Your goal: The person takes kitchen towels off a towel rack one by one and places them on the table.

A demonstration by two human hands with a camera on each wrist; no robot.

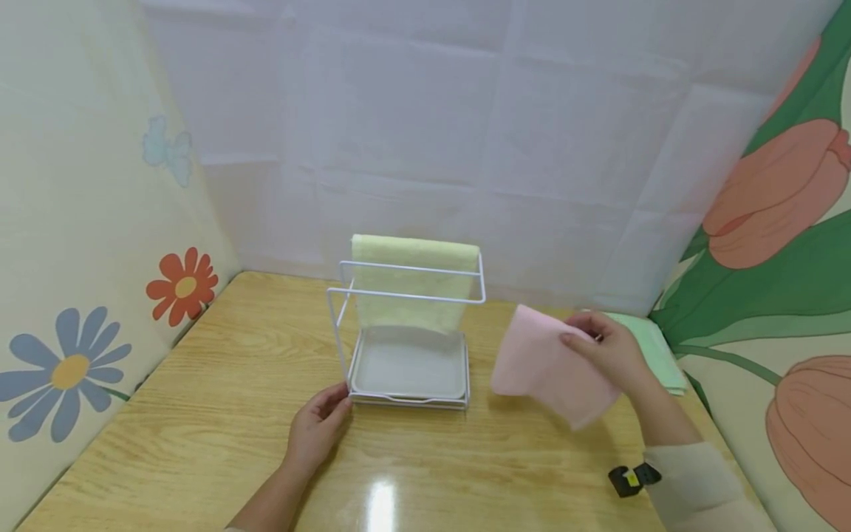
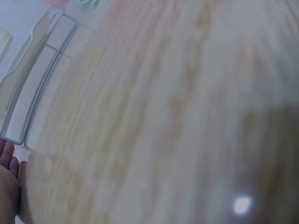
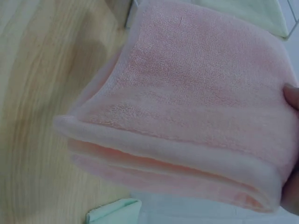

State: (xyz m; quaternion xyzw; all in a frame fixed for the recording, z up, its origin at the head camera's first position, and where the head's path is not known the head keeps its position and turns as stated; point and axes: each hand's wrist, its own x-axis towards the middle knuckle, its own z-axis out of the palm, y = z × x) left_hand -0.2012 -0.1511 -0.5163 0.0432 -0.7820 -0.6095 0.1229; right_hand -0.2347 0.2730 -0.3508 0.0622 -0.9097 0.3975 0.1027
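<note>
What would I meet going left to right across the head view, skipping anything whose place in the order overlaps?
Blue flower → red flower → left hand → white wire rack → pink cloth → green cloth → tulips.

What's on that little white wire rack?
A pale yellow cloth hangs at the rear of the rack, hiding whatever supports it; the two nearer bars are bare. A white tray sits below, hiding whatever lies underneath.
</note>
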